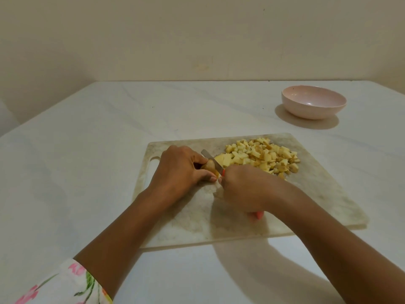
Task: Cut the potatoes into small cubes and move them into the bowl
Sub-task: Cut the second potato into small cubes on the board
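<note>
A marbled cutting board (317,194) lies in front of me. On its middle, my left hand (177,170) pinches a brown-skinned potato piece (209,166) against the board. My right hand (243,189) grips a knife with an orange handle, and the blade (211,158) rests across the potato beside my left fingers. Just right of the blade sit larger pale slices (224,160). A heap of small potato cubes (265,156) covers the board's far right part. A pink bowl (313,104) stands beyond the board at the right, with nothing visible inside.
The board lies on a white marble-patterned table (87,161) that meets a cream wall at the back. The board's handle slot (153,160) is at its left end. A floral sleeve (65,286) covers my left upper arm.
</note>
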